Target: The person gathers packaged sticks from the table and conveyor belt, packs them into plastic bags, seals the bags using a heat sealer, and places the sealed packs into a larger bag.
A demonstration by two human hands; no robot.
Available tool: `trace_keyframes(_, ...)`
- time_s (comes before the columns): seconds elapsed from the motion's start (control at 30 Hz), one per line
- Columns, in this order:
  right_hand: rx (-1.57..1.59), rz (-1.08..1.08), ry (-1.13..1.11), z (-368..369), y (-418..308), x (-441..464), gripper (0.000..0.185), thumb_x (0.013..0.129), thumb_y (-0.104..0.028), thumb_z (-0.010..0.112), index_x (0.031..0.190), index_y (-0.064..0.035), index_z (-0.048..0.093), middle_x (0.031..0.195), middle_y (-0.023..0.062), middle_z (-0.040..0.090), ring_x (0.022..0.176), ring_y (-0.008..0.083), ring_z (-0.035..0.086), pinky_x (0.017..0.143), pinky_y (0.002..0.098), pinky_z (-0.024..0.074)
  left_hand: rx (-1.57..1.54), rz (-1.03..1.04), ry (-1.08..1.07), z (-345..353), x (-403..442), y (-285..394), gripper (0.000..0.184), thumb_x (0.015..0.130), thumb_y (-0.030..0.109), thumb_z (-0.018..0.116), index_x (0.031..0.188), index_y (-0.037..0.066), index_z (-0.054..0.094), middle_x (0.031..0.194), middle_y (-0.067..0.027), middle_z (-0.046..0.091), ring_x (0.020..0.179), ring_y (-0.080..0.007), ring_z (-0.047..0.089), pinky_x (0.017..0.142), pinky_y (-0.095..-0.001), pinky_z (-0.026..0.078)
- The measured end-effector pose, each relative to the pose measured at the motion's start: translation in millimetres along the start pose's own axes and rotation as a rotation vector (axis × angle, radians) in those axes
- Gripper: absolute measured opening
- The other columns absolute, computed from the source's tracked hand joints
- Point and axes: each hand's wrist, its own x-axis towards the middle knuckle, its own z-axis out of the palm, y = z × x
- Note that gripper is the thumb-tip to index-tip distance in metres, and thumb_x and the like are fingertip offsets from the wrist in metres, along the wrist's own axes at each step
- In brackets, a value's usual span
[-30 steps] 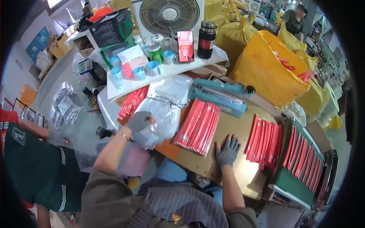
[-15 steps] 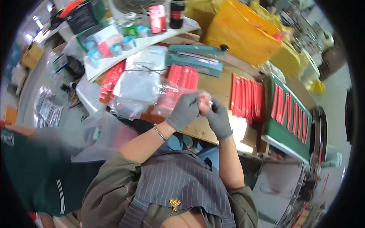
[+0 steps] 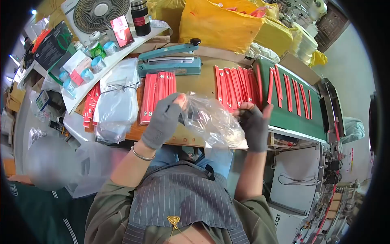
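A clear plastic bag point(image 3: 211, 122) hangs crumpled between my two grey-gloved hands, above the table's front edge. My left hand point(image 3: 164, 122) pinches the bag's upper left corner, its bare fingertips showing past the glove. Beside the bag's right side is my right hand point(image 3: 254, 127), thumb raised and well apart from the half-bent fingers; whether these touch the film I cannot tell. Just beyond my left hand lies a pack of red strips point(image 3: 158, 95) with small round white marks. Farther right, a row of similar red strips point(image 3: 235, 85) lies near my right hand.
Left of the red pack rests a stack of clear bags point(image 3: 118, 93) tied with a dark cord. Behind stands a teal bag sealer point(image 3: 170, 65). Red strips lie on a green conveyor belt point(image 3: 284, 112) at right. Another person's dark green sleeve point(image 3: 36, 211) is at lower left.
My hands have moved apart, and the bag bunched between them now hangs spread out. My right hand's fingers have opened away from the thumb. The view has shifted to the right.
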Motion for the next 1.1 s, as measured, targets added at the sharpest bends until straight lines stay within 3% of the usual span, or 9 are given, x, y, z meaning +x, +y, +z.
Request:
trace_keyframes(0.2, -1.330, -0.134, 0.046, 25.1, 9.2, 4.5, 0.024, 0.080, -0.010, 0.065, 0.101, -0.0015, 0.058, 0.090, 0.0046, 0.062, 0.083, 0.0100, 0.057, 0.074, 0.0260, 0.0464, 0.177, 0.011, -0.208, 23.3, -1.9, -3.2, 0.027, 0.097, 0.025, 0.047, 0.101, 0.003, 0.061, 0.095, -0.0134, 0.064, 0.081, -0.0217, 0.060, 0.071, -0.0332, 0.049)
trace_keyframes(0.33, -0.639, 0.091, -0.308, -33.4, 73.8, 59.5, 0.038, 0.078, -0.036, 0.073, 0.092, -0.0035, 0.058, 0.074, 0.0090, 0.060, 0.073, 0.0171, 0.061, 0.065, 0.0313, 0.0478, -0.891, -0.421, -0.395, 27.1, -0.9, -15.9, 0.034, 0.098, 0.032, 0.043, 0.109, 0.003, 0.056, 0.095, -0.0107, 0.060, 0.082, -0.0213, 0.061, 0.069, -0.0344, 0.052)
trace_keyframes(0.43, -1.008, -0.220, -0.202, -44.0, 41.1, 80.1, 0.061, 0.070, -0.050, 0.077, 0.102, -0.0006, 0.058, 0.089, 0.0126, 0.064, 0.085, 0.0241, 0.063, 0.078, 0.0332, 0.0499, -1.079, -0.435, -0.280, 24.5, 22.2, -5.0, 0.055, 0.097, 0.025, 0.048, 0.142, 0.000, 0.029, 0.091, -0.0060, 0.059, 0.081, -0.0149, 0.061, 0.067, -0.0273, 0.053)
trace_keyframes(0.47, -1.115, -0.377, -0.100, -56.4, 18.3, 84.4, 0.057, 0.075, -0.033, 0.078, 0.118, -0.0037, 0.055, 0.104, 0.0097, 0.063, 0.098, 0.0196, 0.060, 0.088, 0.0326, 0.0468, -1.307, -0.328, -0.463, 15.2, 36.0, -14.7, 0.058, 0.095, 0.018, 0.051, 0.145, 0.002, 0.025, 0.098, -0.0092, 0.061, 0.081, -0.0121, 0.060, 0.073, -0.0260, 0.051)
trace_keyframes(0.6, -1.387, -0.560, 0.460, -174.1, -83.3, 130.6, 0.057, 0.085, -0.035, 0.065, 0.126, 0.0003, 0.048, 0.121, 0.0213, 0.056, 0.114, 0.0326, 0.054, 0.093, 0.0376, 0.0448, -0.627, -0.059, -0.169, -0.3, 59.6, -21.5, 0.046, 0.094, 0.015, 0.052, 0.137, 0.006, 0.041, 0.104, -0.0056, 0.062, 0.081, -0.0103, 0.057, 0.077, -0.0267, 0.050)
trace_keyframes(0.77, -1.462, -0.045, 1.282, -373.6, -148.2, 157.6, 0.074, 0.083, -0.065, 0.048, 0.120, -0.0008, 0.056, 0.111, 0.0243, 0.062, 0.103, 0.0421, 0.058, 0.089, 0.0449, 0.0449, 0.438, -0.123, -0.137, 17.1, 86.8, -77.2, 0.032, 0.093, 0.019, 0.055, 0.122, 0.004, 0.056, 0.104, -0.0054, 0.063, 0.090, -0.0106, 0.058, 0.082, -0.0252, 0.047)
trace_keyframes(0.87, -1.779, -0.201, 0.590, -294.8, -109.8, 181.7, 0.072, 0.089, -0.059, 0.044, 0.130, 0.0009, 0.048, 0.128, 0.0258, 0.052, 0.121, 0.0408, 0.046, 0.103, 0.0428, 0.0356, 0.332, -0.241, -0.062, 62.7, 121.9, -138.0, 0.053, 0.089, 0.035, 0.060, 0.124, -0.004, 0.050, 0.121, -0.0202, 0.059, 0.114, -0.0261, 0.056, 0.096, -0.0339, 0.042)
trace_keyframes(0.97, -1.925, -0.238, 0.452, -174.8, -54.9, 185.3, 0.076, 0.086, -0.055, 0.051, 0.135, 0.0010, 0.039, 0.133, 0.0259, 0.045, 0.124, 0.0424, 0.041, 0.104, 0.0445, 0.0345, 0.524, -0.106, -0.038, 108.3, 181.8, -254.6, 0.069, 0.085, 0.047, 0.062, 0.127, -0.005, 0.045, 0.126, -0.0278, 0.053, 0.115, -0.0383, 0.053, 0.098, -0.0411, 0.041)
trace_keyframes(1.1, -1.906, -0.245, 0.367, -117.5, -0.9, 215.0, 0.079, 0.082, -0.059, 0.054, 0.133, -0.0001, 0.041, 0.135, 0.0253, 0.044, 0.121, 0.0393, 0.046, 0.102, 0.0444, 0.0366, 0.584, -0.242, 0.020, 185.5, 202.0, -215.4, 0.081, 0.082, 0.050, 0.062, 0.130, -0.010, 0.037, 0.121, -0.0358, 0.050, 0.114, -0.0468, 0.050, 0.097, -0.0447, 0.041)
